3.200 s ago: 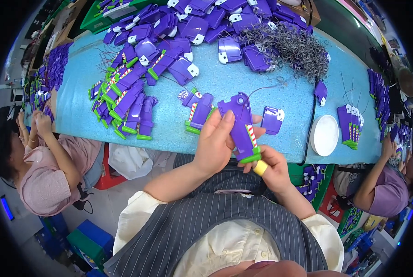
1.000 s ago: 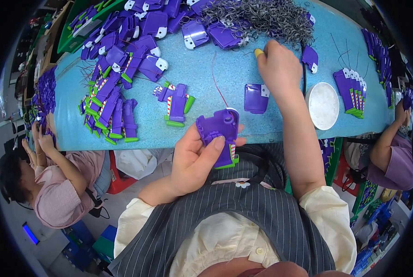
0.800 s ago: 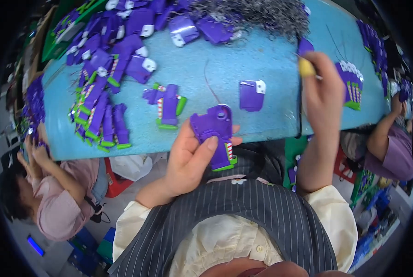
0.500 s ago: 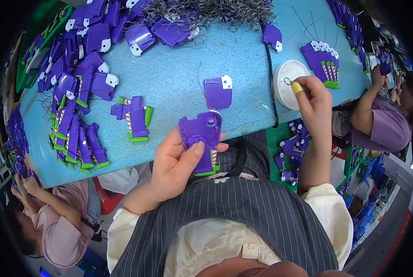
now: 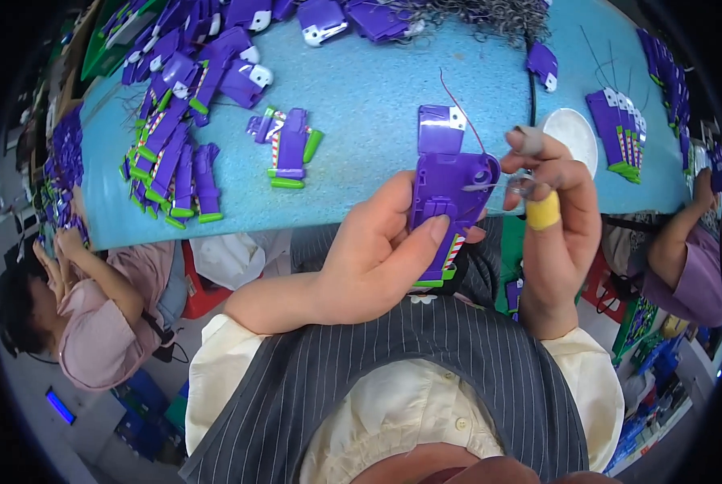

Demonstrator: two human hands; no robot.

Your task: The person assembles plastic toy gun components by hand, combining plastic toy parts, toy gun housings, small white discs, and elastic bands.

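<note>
My left hand [image 5: 373,262] is closed round a purple plastic leg-shaped casing [image 5: 445,179], its hollow inner side up, with a green foot and a red-and-white striped edge. Close to the casing's upper right corner, my right hand [image 5: 569,214] pinches a small wire spring [image 5: 522,188]; its straight end reaches over the casing. Yellow tape wraps one right finger and beige tape another. A thin red wire stands behind the casing's top; where it ends I cannot tell. Just beyond lies a purple-and-white shell piece [image 5: 440,133], partly covered by the casing.
A white round dish [image 5: 574,133] stands behind my right hand. Beyond it fan out several striped purple pieces [image 5: 616,133] with wires. Purple parts [image 5: 167,161] pile up at left, near a single jointed piece [image 5: 291,145]. Wire springs [image 5: 490,18] heap at the back. Co-workers sit at both sides.
My right hand has brought the spring from above the white dish to the casing's upper corner. My view has shifted, so the table's things appear farther right and higher.
</note>
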